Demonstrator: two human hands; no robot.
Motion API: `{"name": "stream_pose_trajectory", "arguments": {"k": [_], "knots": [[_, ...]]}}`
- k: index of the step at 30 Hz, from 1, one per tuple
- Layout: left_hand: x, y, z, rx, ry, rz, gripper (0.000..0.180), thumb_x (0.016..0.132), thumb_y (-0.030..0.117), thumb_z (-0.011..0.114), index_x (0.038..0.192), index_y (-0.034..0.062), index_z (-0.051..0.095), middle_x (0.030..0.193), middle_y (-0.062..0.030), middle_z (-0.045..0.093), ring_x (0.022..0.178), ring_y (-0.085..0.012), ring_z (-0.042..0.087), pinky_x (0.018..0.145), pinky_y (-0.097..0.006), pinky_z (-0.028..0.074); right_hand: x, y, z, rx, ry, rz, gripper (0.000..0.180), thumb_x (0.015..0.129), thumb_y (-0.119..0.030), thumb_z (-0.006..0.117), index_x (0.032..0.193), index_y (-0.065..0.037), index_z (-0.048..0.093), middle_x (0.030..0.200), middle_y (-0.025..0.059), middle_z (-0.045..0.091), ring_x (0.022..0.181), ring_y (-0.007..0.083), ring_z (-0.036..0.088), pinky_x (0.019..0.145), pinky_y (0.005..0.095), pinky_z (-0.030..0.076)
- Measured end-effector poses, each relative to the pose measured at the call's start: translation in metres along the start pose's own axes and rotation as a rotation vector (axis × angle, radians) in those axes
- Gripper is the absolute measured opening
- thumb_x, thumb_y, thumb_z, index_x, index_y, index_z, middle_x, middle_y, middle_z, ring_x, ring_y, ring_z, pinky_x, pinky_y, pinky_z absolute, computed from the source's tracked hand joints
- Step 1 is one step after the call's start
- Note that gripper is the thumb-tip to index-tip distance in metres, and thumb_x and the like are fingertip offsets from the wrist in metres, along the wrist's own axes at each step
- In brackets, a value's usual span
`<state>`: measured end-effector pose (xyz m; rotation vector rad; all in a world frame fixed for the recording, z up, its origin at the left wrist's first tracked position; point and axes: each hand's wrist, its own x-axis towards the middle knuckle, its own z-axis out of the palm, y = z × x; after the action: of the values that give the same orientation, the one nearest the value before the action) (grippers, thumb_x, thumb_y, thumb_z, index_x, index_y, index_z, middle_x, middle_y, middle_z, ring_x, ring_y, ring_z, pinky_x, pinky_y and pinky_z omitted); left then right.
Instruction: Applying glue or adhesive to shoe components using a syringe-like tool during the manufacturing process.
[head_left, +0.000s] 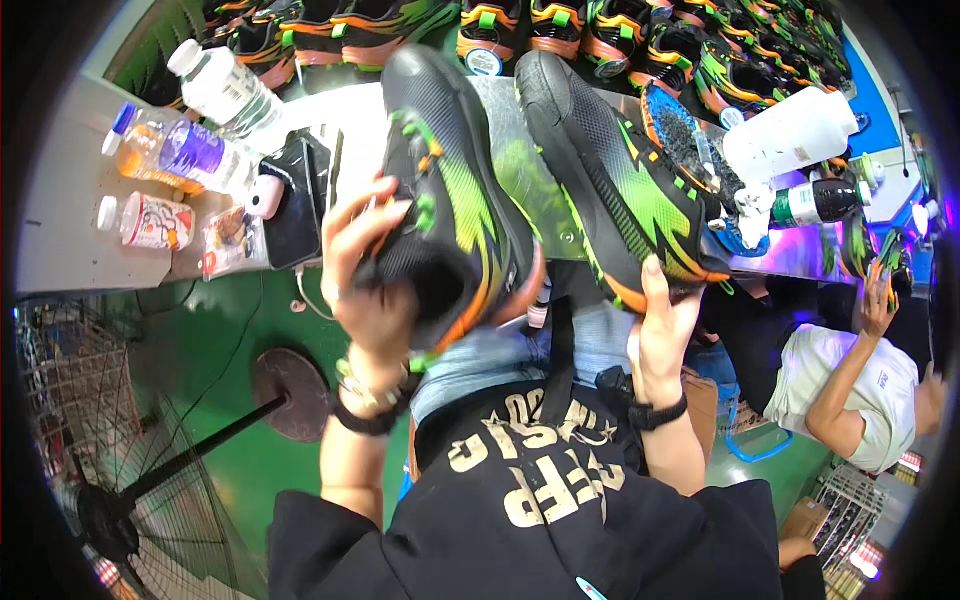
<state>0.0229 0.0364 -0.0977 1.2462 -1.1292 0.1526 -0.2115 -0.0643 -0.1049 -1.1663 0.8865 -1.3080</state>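
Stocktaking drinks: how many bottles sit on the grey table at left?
3: a clear bottle farthest, an orange-drink bottle in the middle, a small white bottle nearest. Others may be hidden.

The left hand [365, 290] covers the heel of the left shoe [455, 190], and its palm side is out of sight. The right hand [660, 335] hides the right shoe's [610, 170] heel underside. Beyond that shoe, the row of shoes [600, 30] runs off the top edge. Beside it, the white bottle [790, 135] masks part of the blue tray [690, 140].
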Motion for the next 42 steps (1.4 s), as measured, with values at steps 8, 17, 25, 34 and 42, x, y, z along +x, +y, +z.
{"name": "stream_pose_trajectory", "arguments": {"k": [8, 17, 25, 34, 42], "knots": [[-0.074, -0.004, 0.028, -0.033, 0.137, -0.059, 0.045, 0.074, 0.003, 0.079, 0.107, 0.0126, 0.051, 0.118, -0.0157, 0.053, 0.117, -0.0458, 0.053, 0.1, -0.056, 0.046, -0.043, 0.011, -0.004, 0.016, 0.199, 0.283, 0.057, 0.101, -0.019, 0.052, 0.147, -0.002, 0.023, 0.142, 0.0099, 0.04, 0.125, 0.0189, 0.047, 0.109, 0.0342, 0.035], [-0.08, -0.018, 0.021, -0.077, 0.152, -0.06, 0.046, 0.073, 0.007, 0.081, 0.104, 0.0117, 0.047, 0.116, -0.0163, 0.051, 0.117, -0.0473, 0.053, 0.097, -0.054, 0.049, -0.041, 0.017, -0.001, 0.209, 0.099, 0.323, 0.051, 0.101, -0.021, 0.05, 0.145, -0.009, 0.028, 0.137, 0.0075, 0.046, 0.124, 0.0164, 0.048, 0.108, 0.0346, 0.036], [-0.075, -0.016, 0.023, -0.054, 0.155, -0.085, 0.044, 0.074, 0.009, 0.081, 0.102, 0.0121, 0.048, 0.115, -0.0156, 0.052, 0.116, -0.046, 0.055, 0.096, -0.053, 0.05, -0.038, 0.026, -0.015, 0.114, 0.004, 0.267, 0.062, 0.099, -0.014, 0.05, 0.152, -0.005, 0.018, 0.147, 0.0089, 0.036, 0.132, 0.0175, 0.038, 0.113, 0.0342, 0.026], [-0.085, -0.014, 0.014, -0.084, 0.144, -0.119, 0.045, 0.073, 0.013, 0.083, 0.102, 0.0144, 0.049, 0.111, -0.0151, 0.054, 0.114, -0.0447, 0.056, 0.094, -0.053, 0.051, -0.046, 0.033, -0.028, -0.018, -0.046, 0.241, 0.072, 0.095, -0.017, 0.049, 0.153, -0.004, 0.007, 0.15, 0.0107, 0.029, 0.138, 0.0219, 0.031, 0.116, 0.0376, 0.02], [-0.045, 0.002, 0.002, 0.039, 0.0, -0.083, 0.035, 0.067, 0.008, 0.083, 0.094, 0.0161, 0.062, 0.108, -0.0108, 0.061, 0.111, -0.0403, 0.059, 0.094, -0.049, 0.05, -0.037, 0.031, -0.021, -0.186, 0.011, -0.143, 0.091, 0.087, -0.028, 0.068, 0.151, -0.003, 0.008, 0.145, 0.0114, 0.033, 0.135, 0.0228, 0.035, 0.114, 0.038, 0.025]]}}
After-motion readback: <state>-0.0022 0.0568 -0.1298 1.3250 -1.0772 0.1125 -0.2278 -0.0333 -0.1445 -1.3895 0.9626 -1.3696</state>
